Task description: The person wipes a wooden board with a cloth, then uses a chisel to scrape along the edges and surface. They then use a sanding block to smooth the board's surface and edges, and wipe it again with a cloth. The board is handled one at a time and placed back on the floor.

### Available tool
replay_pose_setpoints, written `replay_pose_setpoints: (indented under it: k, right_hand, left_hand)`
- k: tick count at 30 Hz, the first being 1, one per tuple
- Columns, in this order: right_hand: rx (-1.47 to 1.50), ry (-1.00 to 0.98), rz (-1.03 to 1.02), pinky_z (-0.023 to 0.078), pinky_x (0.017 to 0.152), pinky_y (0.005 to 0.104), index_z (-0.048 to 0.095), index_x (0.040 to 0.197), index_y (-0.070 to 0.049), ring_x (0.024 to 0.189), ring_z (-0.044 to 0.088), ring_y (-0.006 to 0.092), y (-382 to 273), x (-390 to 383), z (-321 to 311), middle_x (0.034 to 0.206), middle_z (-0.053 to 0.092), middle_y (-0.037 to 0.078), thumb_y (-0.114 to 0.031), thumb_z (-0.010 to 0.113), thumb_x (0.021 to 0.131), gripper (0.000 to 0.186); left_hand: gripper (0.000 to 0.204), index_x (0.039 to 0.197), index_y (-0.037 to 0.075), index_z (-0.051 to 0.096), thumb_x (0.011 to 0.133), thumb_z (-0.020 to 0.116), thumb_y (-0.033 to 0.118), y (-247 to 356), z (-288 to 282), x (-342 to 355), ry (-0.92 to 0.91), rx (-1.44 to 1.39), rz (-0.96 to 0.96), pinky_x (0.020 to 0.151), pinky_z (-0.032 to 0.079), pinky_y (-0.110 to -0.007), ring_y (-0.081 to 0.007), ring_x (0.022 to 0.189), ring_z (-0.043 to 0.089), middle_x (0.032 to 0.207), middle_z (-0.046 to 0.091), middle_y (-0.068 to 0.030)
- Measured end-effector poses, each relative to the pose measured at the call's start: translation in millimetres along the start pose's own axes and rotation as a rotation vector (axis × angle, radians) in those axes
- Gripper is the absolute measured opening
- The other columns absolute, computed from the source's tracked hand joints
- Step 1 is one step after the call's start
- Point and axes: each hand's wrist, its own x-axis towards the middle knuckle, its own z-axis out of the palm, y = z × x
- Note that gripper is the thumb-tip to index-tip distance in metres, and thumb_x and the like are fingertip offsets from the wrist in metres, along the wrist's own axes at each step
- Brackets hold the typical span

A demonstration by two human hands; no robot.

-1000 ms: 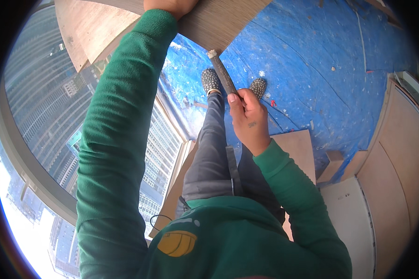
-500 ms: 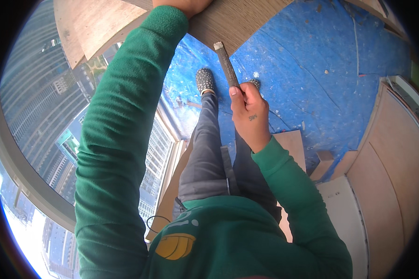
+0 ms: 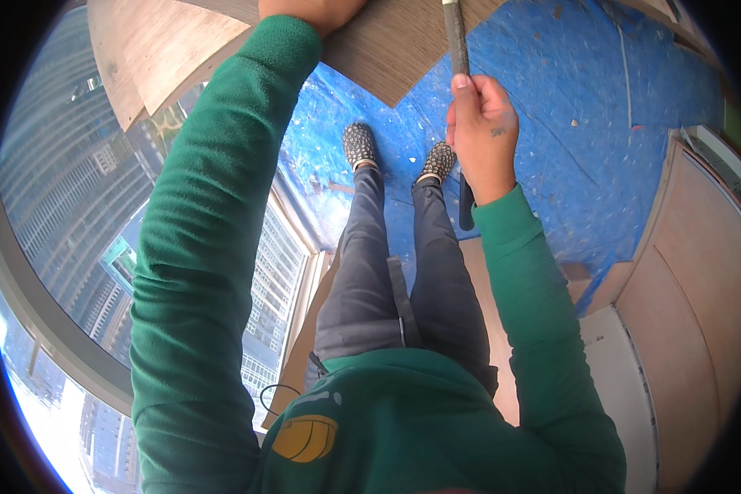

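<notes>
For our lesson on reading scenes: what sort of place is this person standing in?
Probably a high-rise room under renovation: blue floor covering speckled with debris, loose wood panels, and a tall window overlooking towers. The right hand grips a tool handle.

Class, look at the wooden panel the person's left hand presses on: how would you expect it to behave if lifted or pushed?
The wooden panel looks thin and broad, so it would probably flex a little rather than stay rigid. Its flat face under the left hand suggests it slides, not rolls. It seems fairly light for its area.
</notes>
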Motion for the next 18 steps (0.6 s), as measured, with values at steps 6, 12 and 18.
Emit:
replay_pose_setpoints:
  k: [6, 12, 18]
  right_hand:
    - [-0.193, -0.210, -0.239, 0.042, 0.057, 0.0290, 0.061, 0.094, 0.000, 0.059, 0.046, 0.0120, 31.0, -71.6, 6.3, 0.068, 0.053, 0.007, -0.017, 0.067, 0.102, 0.019]
    - [0.027, -0.266, 0.176, 0.042, 0.050, 0.0312, 0.062, 0.098, -0.001, 0.053, 0.053, 0.0134, 69.8, -101.1, -35.9, 0.068, 0.059, 0.006, -0.021, 0.066, 0.103, 0.021]
    - [0.062, -0.103, 0.378, 0.037, 0.045, 0.0232, 0.061, 0.098, -0.006, 0.051, 0.047, 0.0048, 66.0, -83.4, -84.6, 0.068, 0.054, -0.002, -0.027, 0.060, 0.107, 0.023]
  left_hand:
    - [0.064, 0.153, 0.003, 0.046, 0.107, 0.041, 0.047, 2.6, 7.1, 1.5, -0.015, -0.022, 0.008, 0.127, 0.018, -0.051, -0.0360, 0.154, 0.031, 0.163, 0.039, -0.0203]
    - [0.071, 0.155, 0.002, 0.043, 0.104, 0.046, 0.053, 12.6, -19.6, -2.9, -0.172, 0.048, 0.213, 0.127, 0.017, -0.053, -0.0375, 0.155, 0.029, 0.164, 0.037, -0.0194]
    - [0.064, 0.157, 0.013, 0.044, 0.098, 0.059, 0.031, 68.3, -26.9, -108.2, -0.467, 0.104, 0.696, 0.129, 0.018, -0.049, -0.0201, 0.156, 0.029, 0.169, 0.031, -0.0020]
